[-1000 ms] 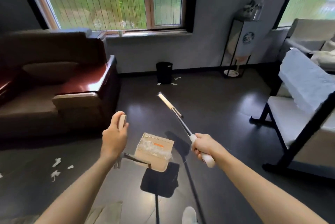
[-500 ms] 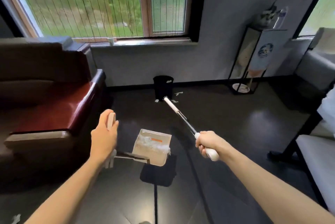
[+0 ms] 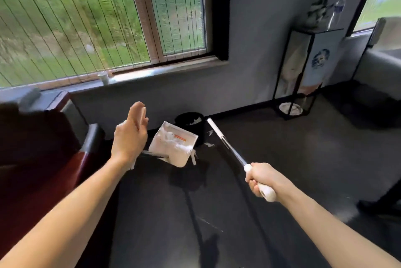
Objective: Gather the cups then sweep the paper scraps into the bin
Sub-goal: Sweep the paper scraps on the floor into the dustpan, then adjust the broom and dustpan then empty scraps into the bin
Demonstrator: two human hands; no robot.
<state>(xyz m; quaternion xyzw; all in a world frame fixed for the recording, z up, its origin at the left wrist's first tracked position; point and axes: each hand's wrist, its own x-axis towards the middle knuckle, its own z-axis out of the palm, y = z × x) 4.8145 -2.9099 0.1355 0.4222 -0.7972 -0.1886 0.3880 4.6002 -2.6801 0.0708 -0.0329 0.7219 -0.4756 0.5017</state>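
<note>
We see the left hand (image 3: 130, 135) holding the dustpan (image 3: 173, 148) by its tall handle, up off the floor (image 3: 293, 170). Paper scraps (image 3: 171, 137) lie in the pan. The black bin (image 3: 191, 123) stands at the floor's far edge by the wall (image 3: 249, 61), just behind the pan. The right hand (image 3: 262, 178) grips the broom stick (image 3: 226, 142) tight & its far end is beside the bin. A few floor scraps (image 3: 209, 144) lie near the bin. One cup (image 3: 103, 77) sits on the window sill (image 3: 173, 68).

Sofa (image 3: 32, 159) crowds the left; floor (image 3: 282, 170) toward the bin (image 3: 199, 133) seems open.
</note>
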